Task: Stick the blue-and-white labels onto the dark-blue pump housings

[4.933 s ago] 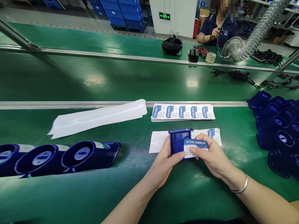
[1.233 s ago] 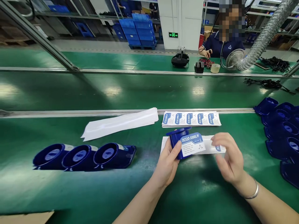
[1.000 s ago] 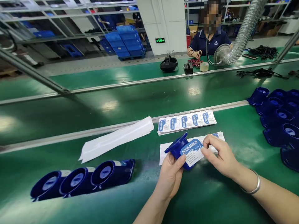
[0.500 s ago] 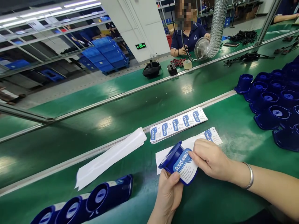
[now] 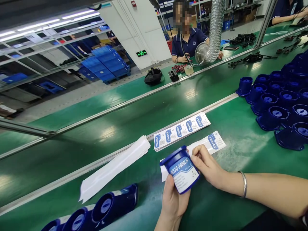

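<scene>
My left hand (image 5: 172, 200) grips a blue plastic housing (image 5: 180, 166) from below, holding it above the green bench. A white-and-blue label (image 5: 184, 175) reading "DC52Q-5000L/H" lies on its curved side. My right hand (image 5: 208, 166) has its fingers pressed on the label's right edge and the housing. Under the hands lies a backing strip (image 5: 210, 142) with one label left on it. A full label sheet (image 5: 181, 130) lies just beyond it.
Labelled blue housings (image 5: 106, 205) lie in a row at the lower left. Unlabelled blue housings (image 5: 276, 102) crowd the right. Empty white backing strips (image 5: 115, 166) are piled left of centre. Across the conveyor belt (image 5: 134, 118) a person in a dark shirt (image 5: 190, 41) works beside a silver duct hose (image 5: 214, 32).
The camera has swung left and tilted. The housing has turned upright in my left hand, and my right hand has come back onto the label, pressing its right edge.
</scene>
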`<state>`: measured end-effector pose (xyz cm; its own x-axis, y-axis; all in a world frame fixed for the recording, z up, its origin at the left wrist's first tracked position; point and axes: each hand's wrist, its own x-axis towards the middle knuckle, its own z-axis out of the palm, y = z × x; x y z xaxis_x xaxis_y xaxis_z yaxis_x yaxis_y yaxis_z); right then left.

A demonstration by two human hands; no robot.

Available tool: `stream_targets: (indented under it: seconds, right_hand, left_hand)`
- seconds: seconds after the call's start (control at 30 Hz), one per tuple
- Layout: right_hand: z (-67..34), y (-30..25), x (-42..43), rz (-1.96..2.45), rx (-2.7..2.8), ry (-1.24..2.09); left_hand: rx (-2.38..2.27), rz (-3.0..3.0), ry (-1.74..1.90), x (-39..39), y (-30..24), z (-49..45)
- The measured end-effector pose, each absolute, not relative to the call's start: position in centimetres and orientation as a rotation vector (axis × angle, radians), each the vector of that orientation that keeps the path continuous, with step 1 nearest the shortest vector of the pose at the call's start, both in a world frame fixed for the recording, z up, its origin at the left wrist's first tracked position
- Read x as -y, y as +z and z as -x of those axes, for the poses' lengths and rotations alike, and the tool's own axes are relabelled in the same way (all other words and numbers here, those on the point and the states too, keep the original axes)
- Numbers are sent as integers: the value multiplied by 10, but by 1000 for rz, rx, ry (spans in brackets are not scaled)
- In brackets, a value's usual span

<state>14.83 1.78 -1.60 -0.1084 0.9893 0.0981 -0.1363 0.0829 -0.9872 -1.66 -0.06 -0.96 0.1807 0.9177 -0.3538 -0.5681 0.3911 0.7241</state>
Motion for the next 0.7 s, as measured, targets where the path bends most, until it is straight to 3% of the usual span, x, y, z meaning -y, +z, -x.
stream_targets:
  seconds: [0.17, 0.37, 0.7]
  right_hand:
    - [-166, -11, -34, 899, 1280, 1165]
    - [-179, -8, -39, 773, 1370, 1596]
    - [-176, -19, -38, 1008, 1420, 1244]
  left_hand:
    - [-733, -404, 915, -6, 9, -3]
    - [-656, -282, 762, -10, 10, -11]
    - [-771, -423, 831, -14, 10, -8]
